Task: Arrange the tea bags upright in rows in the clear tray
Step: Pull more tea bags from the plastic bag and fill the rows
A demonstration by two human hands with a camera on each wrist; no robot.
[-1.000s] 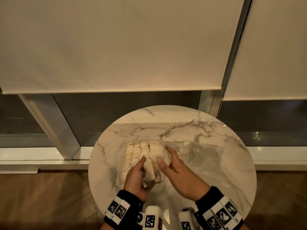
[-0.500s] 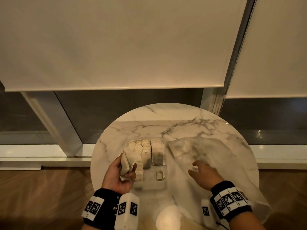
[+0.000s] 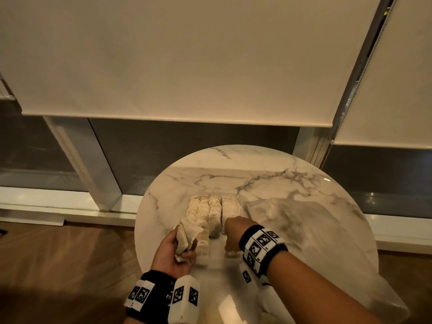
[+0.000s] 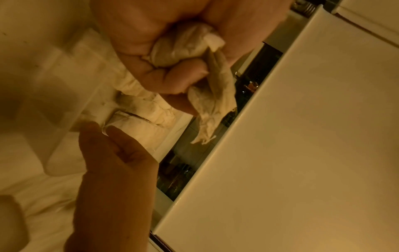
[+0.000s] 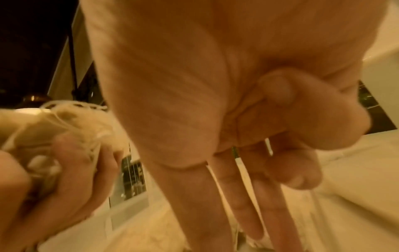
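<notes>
A clear tray point(image 3: 216, 252) sits on the round marble table point(image 3: 233, 174), with several rows of pale tea bags point(image 3: 208, 211) standing upright in its far part. My left hand point(image 3: 180, 251) hovers at the tray's near left side and grips a crumpled bundle of tea bags point(image 3: 183, 239); the left wrist view shows my fingers curled round that bundle point(image 4: 187, 46). My right hand point(image 3: 232, 237) reaches down into the tray's near right part. In the left wrist view the right hand point(image 4: 112, 153) pinches a small white tea bag edge between thumb and finger, just in front of the rows point(image 4: 146, 109).
A crumpled clear plastic bag point(image 3: 292, 218) lies on the table right of the tray. The table's left edge is close beside my left hand, with wooden floor point(image 3: 70, 265) below. Window frames and lowered blinds point(image 3: 187, 66) stand behind the table.
My right hand left the plastic bag on the right and came across into the tray's near right part. The left hand keeps its bundle beside the tray's left side.
</notes>
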